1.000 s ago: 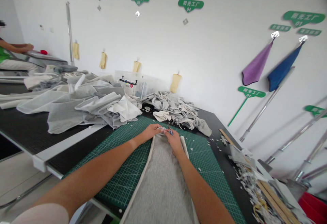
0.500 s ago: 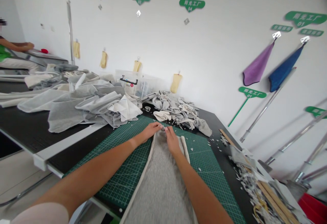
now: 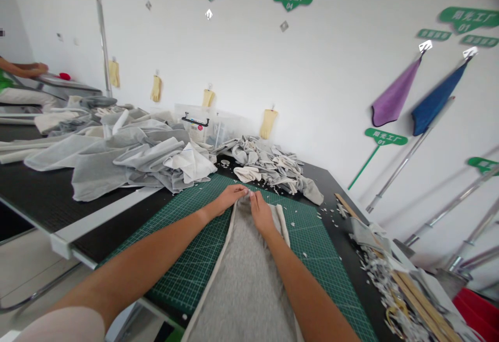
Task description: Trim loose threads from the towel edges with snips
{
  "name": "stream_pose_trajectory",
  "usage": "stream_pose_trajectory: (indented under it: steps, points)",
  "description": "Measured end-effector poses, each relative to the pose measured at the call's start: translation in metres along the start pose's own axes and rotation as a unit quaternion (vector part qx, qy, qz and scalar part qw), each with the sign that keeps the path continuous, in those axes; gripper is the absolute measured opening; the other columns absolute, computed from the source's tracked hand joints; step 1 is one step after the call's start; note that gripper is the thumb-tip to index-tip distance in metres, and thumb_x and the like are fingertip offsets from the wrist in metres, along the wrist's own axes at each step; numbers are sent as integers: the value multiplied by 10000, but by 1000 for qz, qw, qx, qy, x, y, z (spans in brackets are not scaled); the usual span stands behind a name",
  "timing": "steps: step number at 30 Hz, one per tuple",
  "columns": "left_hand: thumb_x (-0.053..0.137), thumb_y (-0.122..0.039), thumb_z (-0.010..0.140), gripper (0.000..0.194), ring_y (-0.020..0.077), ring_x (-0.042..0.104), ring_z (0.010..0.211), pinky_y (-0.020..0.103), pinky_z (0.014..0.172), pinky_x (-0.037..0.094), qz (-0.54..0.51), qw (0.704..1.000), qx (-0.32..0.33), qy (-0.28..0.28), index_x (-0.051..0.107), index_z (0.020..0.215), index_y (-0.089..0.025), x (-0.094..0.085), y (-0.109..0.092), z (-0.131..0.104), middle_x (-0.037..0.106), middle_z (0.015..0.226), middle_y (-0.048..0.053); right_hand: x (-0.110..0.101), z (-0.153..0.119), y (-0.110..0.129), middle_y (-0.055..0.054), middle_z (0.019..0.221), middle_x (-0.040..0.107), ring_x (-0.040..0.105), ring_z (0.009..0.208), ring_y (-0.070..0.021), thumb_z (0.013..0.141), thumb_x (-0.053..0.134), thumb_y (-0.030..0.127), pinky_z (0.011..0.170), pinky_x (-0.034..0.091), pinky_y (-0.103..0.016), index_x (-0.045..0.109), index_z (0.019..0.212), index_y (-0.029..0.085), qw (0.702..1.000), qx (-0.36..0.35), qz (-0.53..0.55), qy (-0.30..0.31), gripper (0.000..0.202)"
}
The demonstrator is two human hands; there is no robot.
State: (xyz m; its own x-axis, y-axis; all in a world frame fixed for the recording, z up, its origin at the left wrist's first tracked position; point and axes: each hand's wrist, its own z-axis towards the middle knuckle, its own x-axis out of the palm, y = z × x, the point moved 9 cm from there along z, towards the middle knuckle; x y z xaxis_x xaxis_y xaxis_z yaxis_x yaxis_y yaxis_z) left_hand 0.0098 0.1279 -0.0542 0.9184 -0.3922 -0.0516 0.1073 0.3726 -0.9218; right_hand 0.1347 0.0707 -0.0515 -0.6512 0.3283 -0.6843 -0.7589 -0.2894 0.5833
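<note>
A long grey fabric piece with pale edges runs from the near table edge up over the green cutting mat. At its far end my left hand pinches the left side of the edge. Close beside it, my right hand pinches the same edge, and the fingertips of both hands almost meet. Between them a small whitish bit of the edge shows, too small to make out. The right side of the fabric has a rolled pale border.
A heap of grey and white cloth covers the left; a smaller scrap pile lies beyond the mat. Wooden strips, yellow-handled scissors and cuttings lie right. Behind stands a clear plastic box. Another person's arm shows far left.
The fingertips have drawn slightly closer together at the fabric's far edge, and the grey bit between them shows less. The camera view has shifted a little.
</note>
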Motion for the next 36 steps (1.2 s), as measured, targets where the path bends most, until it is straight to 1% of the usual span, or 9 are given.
stream_pose_trajectory:
  steps: [6, 11, 18, 24, 27, 31, 34, 36]
  points:
    - [655, -435, 828, 333, 190, 634, 913, 286, 865, 461, 4, 1000, -1, -3, 725, 925, -124, 0, 1, 1, 731, 948, 74, 4, 2, -2, -13, 772, 601, 579, 675, -189, 1047, 180, 518, 589, 264, -253, 470, 986, 233, 998, -14, -57, 4, 411]
    - [660, -432, 819, 328, 189, 633, 897, 286, 853, 459, 14, 1000, -5, -5, 727, 917, -126, 0, 1, 1, 730, 932, 71, 6, 3, -2, -20, 773, 613, 578, 659, -187, 1053, 166, 499, 575, 248, -255, 474, 1000, 224, 996, -19, -82, 7, 417]
    - [665, -441, 810, 333, 190, 634, 899, 295, 862, 461, 10, 1000, -5, -5, 726, 912, -131, -2, 7, 1, 729, 940, 69, 6, 3, -1, -26, 784, 628, 584, 660, -186, 1051, 172, 503, 574, 245, -258, 494, 1019, 216, 996, -23, -87, 10, 433]
    - [660, -452, 810, 341, 193, 634, 901, 302, 868, 467, 8, 1000, -6, -4, 726, 917, -135, -2, 5, 0, 729, 938, 70, 6, 3, -1, -41, 809, 649, 593, 672, -195, 1051, 189, 485, 576, 246, -261, 507, 1035, 213, 996, -15, -90, 18, 419]
    - [669, -457, 803, 349, 190, 633, 887, 299, 858, 468, 7, 1000, -6, -4, 729, 916, -132, -2, 7, 1, 728, 927, 70, 6, 3, -2, -39, 813, 646, 588, 673, -194, 1049, 190, 488, 585, 260, -256, 510, 1033, 216, 997, -15, -80, 16, 420]
    - [679, -463, 797, 367, 179, 632, 869, 286, 842, 467, 2, 1000, -7, -2, 731, 931, -126, 0, 10, 2, 725, 925, 71, 4, 4, -1, -34, 817, 629, 583, 702, -193, 1044, 192, 473, 632, 313, -256, 514, 985, 221, 999, -19, -44, 5, 413]
    - [670, -471, 802, 379, 174, 631, 862, 284, 839, 467, -1, 1000, -9, 4, 724, 944, -123, 4, 11, 2, 722, 929, 73, -1, 6, -4, -30, 820, 615, 576, 740, -197, 1034, 207, 489, 680, 360, -271, 511, 916, 230, 1000, -10, 9, -19, 416]
    - [664, -465, 807, 374, 172, 628, 848, 284, 830, 467, 11, 1000, -2, 8, 716, 940, -119, 6, 9, 3, 719, 912, 73, -6, 7, -9, -34, 833, 615, 573, 765, -200, 1026, 202, 503, 706, 386, -282, 511, 887, 234, 998, 10, 47, -43, 432]
